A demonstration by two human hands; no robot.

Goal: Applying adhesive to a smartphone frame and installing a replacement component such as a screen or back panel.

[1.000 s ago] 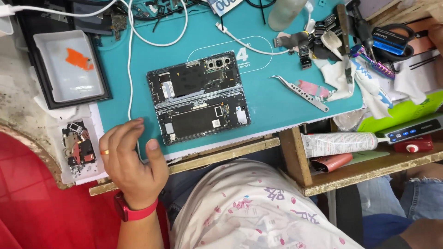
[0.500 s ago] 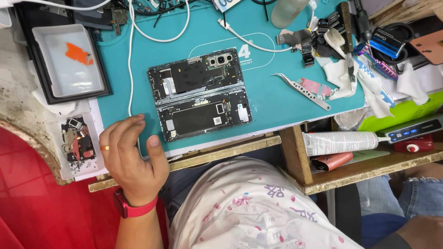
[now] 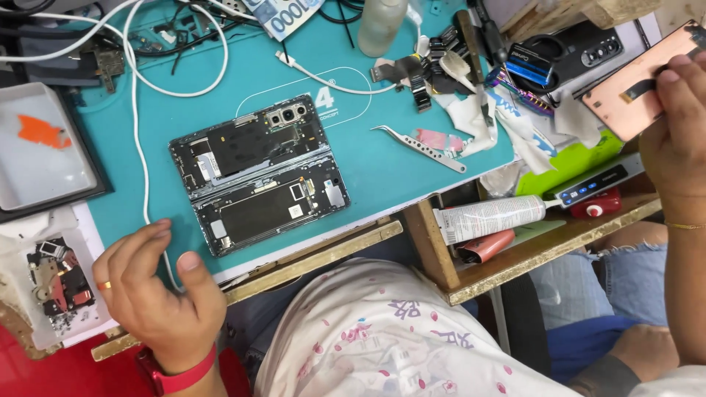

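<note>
A foldable phone (image 3: 257, 173) lies opened flat with its back covers off on a teal work mat (image 3: 382, 162), its circuit boards and camera cluster exposed. My left hand (image 3: 151, 290) rests at the mat's near edge, just left of the phone's lower corner. Its fingers are spread and hold nothing, and it wears a ring and a red wristband. At the far right my right hand (image 3: 680, 125) grips a copper-coloured flat panel (image 3: 632, 88) with a dark ribbon cable on it, held above the cluttered side shelf.
Metal tweezers (image 3: 419, 147) lie right of the phone. A white cable (image 3: 136, 110) loops across the mat. A black tray (image 3: 44, 158) and small loose parts (image 3: 59, 279) sit at left. A glue tube (image 3: 489, 217) lies on the wooden shelf (image 3: 544, 250). Someone's denim-clad leg (image 3: 588, 294) is at right.
The view has shifted so the right side shows more. My right hand with the copper panel has come into view at the right edge. My left hand has stayed at the mat's edge.
</note>
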